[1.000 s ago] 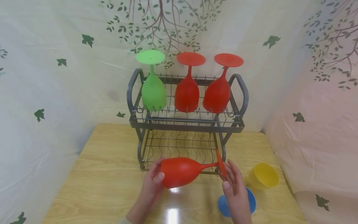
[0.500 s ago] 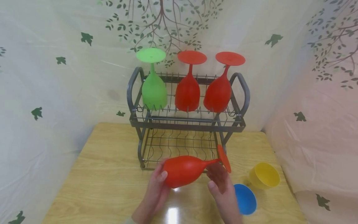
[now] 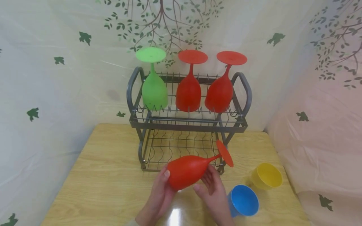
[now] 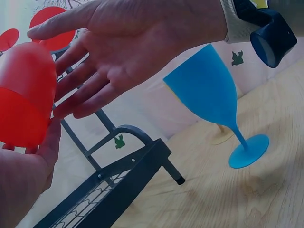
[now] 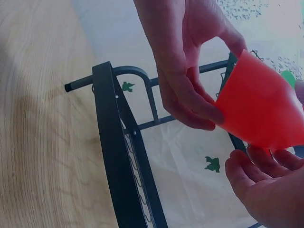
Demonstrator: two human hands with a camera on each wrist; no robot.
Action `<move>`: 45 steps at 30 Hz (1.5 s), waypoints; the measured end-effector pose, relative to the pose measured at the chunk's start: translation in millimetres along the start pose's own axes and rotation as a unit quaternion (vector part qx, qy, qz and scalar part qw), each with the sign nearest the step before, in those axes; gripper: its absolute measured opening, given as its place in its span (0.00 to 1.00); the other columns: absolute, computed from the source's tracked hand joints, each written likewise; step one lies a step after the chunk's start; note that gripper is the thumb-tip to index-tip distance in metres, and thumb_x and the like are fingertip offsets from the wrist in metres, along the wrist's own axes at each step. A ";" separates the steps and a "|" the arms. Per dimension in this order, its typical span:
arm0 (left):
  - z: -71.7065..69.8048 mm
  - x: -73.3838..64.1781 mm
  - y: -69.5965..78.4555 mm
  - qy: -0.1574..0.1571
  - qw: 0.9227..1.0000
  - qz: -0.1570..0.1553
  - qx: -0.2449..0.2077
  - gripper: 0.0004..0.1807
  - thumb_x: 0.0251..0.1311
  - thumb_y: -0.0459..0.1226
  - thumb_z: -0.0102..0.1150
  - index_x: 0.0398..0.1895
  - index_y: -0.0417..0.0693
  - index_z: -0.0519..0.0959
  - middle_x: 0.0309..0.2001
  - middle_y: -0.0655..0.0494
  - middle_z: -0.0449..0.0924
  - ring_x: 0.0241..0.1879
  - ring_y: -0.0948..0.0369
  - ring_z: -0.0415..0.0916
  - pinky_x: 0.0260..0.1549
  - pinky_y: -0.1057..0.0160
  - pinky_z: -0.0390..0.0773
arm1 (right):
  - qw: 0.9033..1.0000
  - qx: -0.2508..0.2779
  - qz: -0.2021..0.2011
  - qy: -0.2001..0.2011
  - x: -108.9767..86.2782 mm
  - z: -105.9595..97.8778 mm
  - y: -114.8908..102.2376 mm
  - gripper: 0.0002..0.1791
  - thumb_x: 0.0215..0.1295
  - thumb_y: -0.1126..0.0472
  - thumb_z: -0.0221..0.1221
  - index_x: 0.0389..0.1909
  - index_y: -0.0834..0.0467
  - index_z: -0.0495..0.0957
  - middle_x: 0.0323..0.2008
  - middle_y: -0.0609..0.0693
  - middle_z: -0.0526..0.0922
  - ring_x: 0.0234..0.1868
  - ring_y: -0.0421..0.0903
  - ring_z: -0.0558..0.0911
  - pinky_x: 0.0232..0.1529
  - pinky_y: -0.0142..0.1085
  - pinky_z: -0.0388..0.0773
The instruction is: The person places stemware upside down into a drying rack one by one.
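Observation:
A red goblet (image 3: 188,171) lies nearly level in the air before the rack, its foot raised to the right. My left hand (image 3: 160,194) grips its bowl near the rim, thumb on the near side. Beneath the bowl, towards the stem, is my right hand (image 3: 213,194); in the left wrist view this right hand (image 4: 128,52) has straight fingers with tips at the bowl. In the right wrist view the left hand (image 5: 180,71) pinches the rim. A blue goblet (image 3: 244,201) stands upright on the table right of the right hand.
A dark two-tier dish rack (image 3: 188,127) stands at the back. On its upper tier, upside down, are a green goblet (image 3: 155,92), a red goblet (image 3: 188,94) and another red goblet (image 3: 220,94). A yellow goblet (image 3: 267,176) stands at the table's right.
My right hand has moved left from the goblet's foot to under its bowl and stem. The red goblet's foot has tilted upward, and the blue goblet shows more fully. My left hand keeps its grip.

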State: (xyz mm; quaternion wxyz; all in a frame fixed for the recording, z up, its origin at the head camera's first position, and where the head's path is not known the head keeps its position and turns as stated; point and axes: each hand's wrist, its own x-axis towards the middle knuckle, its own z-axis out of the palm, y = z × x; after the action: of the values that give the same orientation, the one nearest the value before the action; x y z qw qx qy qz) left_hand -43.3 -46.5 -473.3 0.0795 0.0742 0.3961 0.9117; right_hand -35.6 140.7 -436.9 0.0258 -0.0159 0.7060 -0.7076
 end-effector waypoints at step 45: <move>-35.0 -8.9 15.6 0.171 0.902 0.110 0.380 0.23 0.74 0.27 0.49 0.70 0.37 0.70 0.69 0.47 0.74 0.67 0.59 0.71 0.63 0.69 0.73 | 0.997 -0.025 0.015 0.071 24.6 -7.3 24.8 0.41 0.64 0.56 0.72 0.74 0.52 0.62 0.69 0.49 0.70 0.70 0.53 0.72 0.58 0.32 0.80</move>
State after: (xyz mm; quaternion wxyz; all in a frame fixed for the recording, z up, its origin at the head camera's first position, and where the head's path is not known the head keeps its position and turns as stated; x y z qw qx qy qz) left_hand -42.9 -83.7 -486.1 -0.1243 -0.0151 0.7096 0.6933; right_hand -60.2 146.5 -462.0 -0.0141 0.0446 0.7239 -0.6884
